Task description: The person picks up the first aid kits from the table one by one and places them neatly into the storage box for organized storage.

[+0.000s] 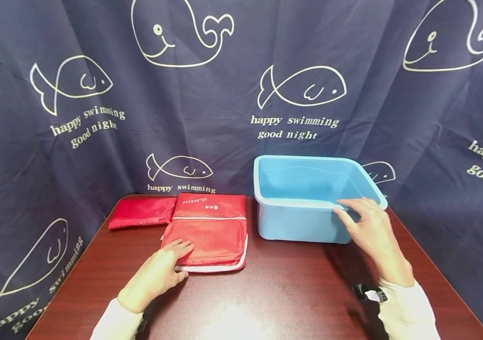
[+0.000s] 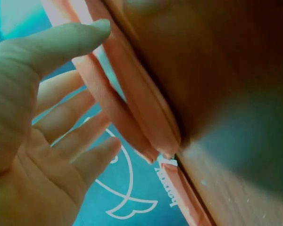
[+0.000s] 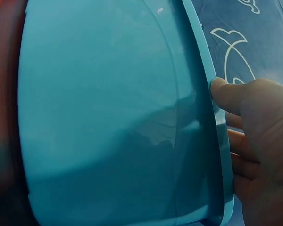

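Note:
A red fabric bag with white piping lies on the table, its upper part flat behind a raised zipped pocket. My left hand rests on its near left corner, fingers extended over the pocket and thumb at the near edge; the left wrist view shows this hand spread beside the bag's layered edge. To the right stands a blue plastic bin. My right hand holds its front rim, thumb outside and fingers over the edge. In the right wrist view the thumb of this hand touches the rim.
A smaller red pouch lies at the back left of the brown table, next to the bag. Dark blue curtains with white fish and whale drawings hang behind and on both sides. The bin stands near the table's back edge.

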The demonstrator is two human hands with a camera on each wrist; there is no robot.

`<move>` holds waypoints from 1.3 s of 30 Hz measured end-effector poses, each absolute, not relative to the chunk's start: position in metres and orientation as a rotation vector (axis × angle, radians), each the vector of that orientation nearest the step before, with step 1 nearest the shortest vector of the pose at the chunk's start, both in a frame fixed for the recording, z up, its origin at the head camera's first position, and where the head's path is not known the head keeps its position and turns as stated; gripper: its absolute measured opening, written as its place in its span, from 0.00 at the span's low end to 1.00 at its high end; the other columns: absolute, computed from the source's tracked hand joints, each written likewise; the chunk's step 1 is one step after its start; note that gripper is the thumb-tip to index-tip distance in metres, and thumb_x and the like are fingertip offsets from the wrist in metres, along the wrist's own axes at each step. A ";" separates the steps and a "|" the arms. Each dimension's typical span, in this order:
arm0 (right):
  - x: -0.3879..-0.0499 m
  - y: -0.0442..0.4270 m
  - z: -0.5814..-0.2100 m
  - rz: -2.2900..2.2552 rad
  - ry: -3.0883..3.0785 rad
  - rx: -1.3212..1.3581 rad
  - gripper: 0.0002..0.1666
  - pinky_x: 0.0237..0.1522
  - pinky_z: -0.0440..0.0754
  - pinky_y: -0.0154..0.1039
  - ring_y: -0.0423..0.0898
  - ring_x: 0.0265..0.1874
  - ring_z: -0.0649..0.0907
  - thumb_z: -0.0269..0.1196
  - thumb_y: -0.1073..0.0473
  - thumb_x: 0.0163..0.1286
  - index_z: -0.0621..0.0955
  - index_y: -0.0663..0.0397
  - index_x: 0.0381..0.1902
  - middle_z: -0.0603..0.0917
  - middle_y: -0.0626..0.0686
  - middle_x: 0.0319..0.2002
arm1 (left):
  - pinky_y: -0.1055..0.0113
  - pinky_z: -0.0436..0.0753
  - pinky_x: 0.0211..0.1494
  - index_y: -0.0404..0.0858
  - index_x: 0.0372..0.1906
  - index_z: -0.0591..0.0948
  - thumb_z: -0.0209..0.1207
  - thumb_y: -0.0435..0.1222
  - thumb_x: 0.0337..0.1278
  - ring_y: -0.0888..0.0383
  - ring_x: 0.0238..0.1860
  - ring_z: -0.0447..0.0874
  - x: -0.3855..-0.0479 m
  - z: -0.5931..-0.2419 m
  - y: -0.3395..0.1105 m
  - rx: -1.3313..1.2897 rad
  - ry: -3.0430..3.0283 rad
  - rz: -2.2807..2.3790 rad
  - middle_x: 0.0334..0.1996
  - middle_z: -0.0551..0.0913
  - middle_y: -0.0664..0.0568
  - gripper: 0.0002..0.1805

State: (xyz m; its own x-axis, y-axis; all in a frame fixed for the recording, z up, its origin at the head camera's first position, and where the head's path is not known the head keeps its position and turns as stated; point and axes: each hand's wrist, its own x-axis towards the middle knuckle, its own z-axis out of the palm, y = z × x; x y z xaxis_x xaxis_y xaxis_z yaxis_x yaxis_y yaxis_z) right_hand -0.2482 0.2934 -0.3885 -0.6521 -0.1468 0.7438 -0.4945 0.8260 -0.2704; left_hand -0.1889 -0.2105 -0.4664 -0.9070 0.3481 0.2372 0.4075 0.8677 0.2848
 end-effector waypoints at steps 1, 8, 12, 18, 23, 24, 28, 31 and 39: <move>-0.248 0.294 -0.389 0.593 -2.247 0.467 0.16 0.48 0.72 0.48 0.55 0.43 0.83 0.76 0.62 0.59 0.90 0.56 0.46 0.90 0.57 0.39 | 0.49 0.78 0.67 0.38 0.64 0.83 0.82 0.35 0.38 0.44 0.68 0.77 -0.188 -0.467 -0.209 -0.588 -2.858 -0.492 0.63 0.83 0.44 0.39; -0.249 0.294 -0.390 0.596 -2.235 0.470 0.15 0.46 0.71 0.47 0.56 0.42 0.83 0.76 0.62 0.59 0.90 0.56 0.44 0.90 0.57 0.38 | 0.49 0.78 0.67 0.35 0.61 0.84 0.84 0.34 0.34 0.42 0.66 0.79 -0.186 -0.473 -0.204 -0.589 -2.817 -0.504 0.60 0.85 0.43 0.40; -0.249 0.294 -0.392 0.601 -2.216 0.482 0.15 0.48 0.72 0.47 0.57 0.42 0.83 0.76 0.63 0.57 0.90 0.57 0.44 0.90 0.58 0.38 | 0.50 0.79 0.66 0.37 0.61 0.84 0.84 0.34 0.32 0.43 0.64 0.81 -0.189 -0.476 -0.203 -0.585 -2.800 -0.503 0.59 0.85 0.43 0.40; -0.250 0.297 -0.395 0.596 -2.178 0.506 0.16 0.49 0.72 0.44 0.56 0.41 0.84 0.77 0.65 0.55 0.90 0.56 0.43 0.90 0.57 0.37 | 0.49 0.81 0.63 0.37 0.60 0.85 0.83 0.32 0.34 0.42 0.61 0.83 -0.190 -0.476 -0.203 -0.581 -2.792 -0.503 0.57 0.86 0.42 0.38; -0.252 0.297 -0.396 0.594 -2.163 0.514 0.16 0.50 0.71 0.39 0.56 0.41 0.84 0.77 0.65 0.55 0.90 0.56 0.43 0.90 0.57 0.36 | 0.48 0.81 0.62 0.36 0.59 0.85 0.80 0.29 0.38 0.41 0.61 0.84 -0.190 -0.474 -0.202 -0.589 -2.784 -0.486 0.56 0.87 0.42 0.34; -0.252 0.297 -0.395 0.595 -2.161 0.515 0.16 0.49 0.71 0.39 0.56 0.41 0.84 0.77 0.65 0.55 0.90 0.56 0.43 0.90 0.57 0.36 | 0.48 0.82 0.62 0.36 0.59 0.86 0.79 0.28 0.39 0.41 0.61 0.84 -0.190 -0.474 -0.202 -0.592 -2.781 -0.485 0.56 0.87 0.43 0.34; -0.252 0.297 -0.395 0.601 -2.162 0.515 0.16 0.48 0.71 0.42 0.56 0.41 0.84 0.77 0.65 0.55 0.90 0.56 0.43 0.90 0.57 0.36 | 0.49 0.82 0.61 0.37 0.59 0.86 0.78 0.28 0.39 0.42 0.60 0.85 -0.190 -0.473 -0.201 -0.592 -2.771 -0.482 0.55 0.87 0.43 0.33; -0.252 0.297 -0.395 0.606 -2.165 0.513 0.16 0.47 0.72 0.44 0.56 0.40 0.83 0.77 0.65 0.55 0.90 0.56 0.43 0.90 0.57 0.36 | 0.49 0.83 0.59 0.38 0.59 0.86 0.77 0.29 0.40 0.44 0.60 0.85 -0.190 -0.473 -0.202 -0.582 -2.771 -0.480 0.56 0.87 0.43 0.32; -0.252 0.297 -0.395 0.604 -2.164 0.521 0.15 0.47 0.72 0.45 0.56 0.40 0.83 0.77 0.65 0.56 0.90 0.57 0.43 0.90 0.58 0.36 | 0.48 0.86 0.53 0.42 0.59 0.87 0.73 0.31 0.41 0.48 0.59 0.87 -0.192 -0.477 -0.207 -0.578 -2.742 -0.456 0.56 0.88 0.46 0.31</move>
State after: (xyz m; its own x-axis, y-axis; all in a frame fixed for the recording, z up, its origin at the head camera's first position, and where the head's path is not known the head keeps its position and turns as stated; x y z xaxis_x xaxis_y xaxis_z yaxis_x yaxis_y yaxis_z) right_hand -0.2521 0.2967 -0.3951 -0.5859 -0.1602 0.7943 -0.5486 0.7999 -0.2433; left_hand -0.1920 -0.2067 -0.4766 -0.8735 0.3365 0.3517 0.4322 0.8686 0.2424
